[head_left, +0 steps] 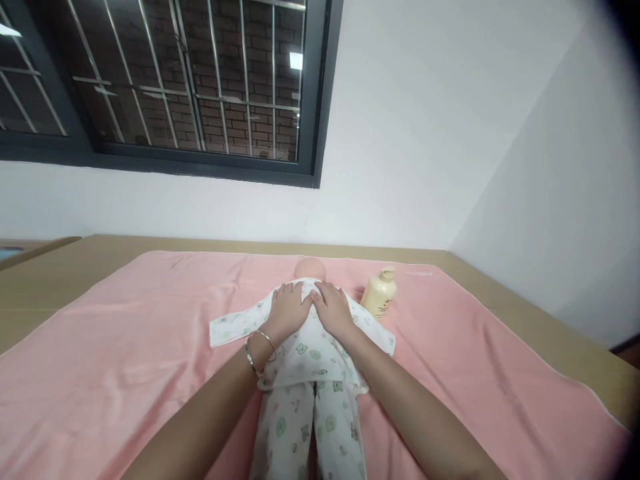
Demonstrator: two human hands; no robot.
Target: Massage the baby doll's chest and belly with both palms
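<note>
A baby doll (310,269) lies on a pink blanket (165,313), its head toward the wall and its face not visible. It wears a white printed top (313,347) with long sleeves spread to both sides, and matching trousers (287,427). My left hand (289,309) rests flat on the upper left of the top, with a silver bangle at the wrist. Beside it, my right hand (333,308) lies flat on the upper right, fingers stretched out. The thumbs nearly meet at the middle. Neither hand grips anything.
A pale yellow pump bottle (380,293) stands on the blanket just right of the doll's shoulder. Under the blanket is a wooden table (75,273), its far edge against a white wall (400,133). A dark-framed window (200,87) with metal bars is above left.
</note>
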